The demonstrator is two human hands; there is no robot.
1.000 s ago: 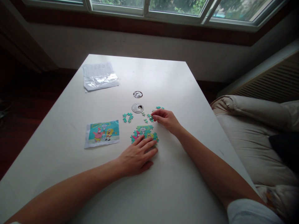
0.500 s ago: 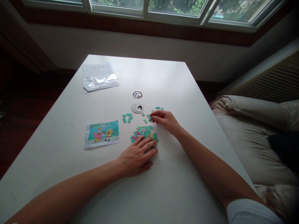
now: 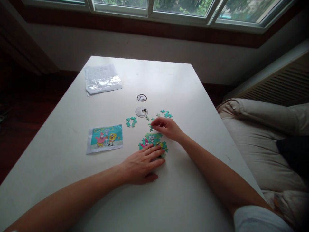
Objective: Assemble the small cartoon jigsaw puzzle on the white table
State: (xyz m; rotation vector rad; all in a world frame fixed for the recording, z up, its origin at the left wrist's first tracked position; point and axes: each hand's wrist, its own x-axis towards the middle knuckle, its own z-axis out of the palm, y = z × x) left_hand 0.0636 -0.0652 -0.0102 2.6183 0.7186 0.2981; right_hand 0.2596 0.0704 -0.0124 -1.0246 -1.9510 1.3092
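Note:
A partly joined jigsaw puzzle (image 3: 152, 138) with cartoon figures on green lies flat on the white table. Fingers spread, my left hand (image 3: 143, 162) rests flat over its near part and hides that edge. Beyond the puzzle, my right hand (image 3: 166, 127) is closed in a pinch, thumb against forefinger, at a small green puzzle piece (image 3: 151, 129) mostly covered by the fingertips. Loose green pieces (image 3: 166, 113) lie past this hand. More pieces (image 3: 131, 121), in a small ring-like cluster, sit to the left.
A printed picture sheet (image 3: 105, 139) with the same cartoon figures lies left of the puzzle. Clear plastic with paper (image 3: 103, 79) is at the far left of the table (image 3: 169, 80). Two round fittings (image 3: 141, 111) are set in the tabletop. A beige sofa (image 3: 256, 138) stands on the right.
The joined puzzle has shifted slightly right and tilted under my left hand. My right hand has moved a little left and nearer, uncovering some loose pieces behind it.

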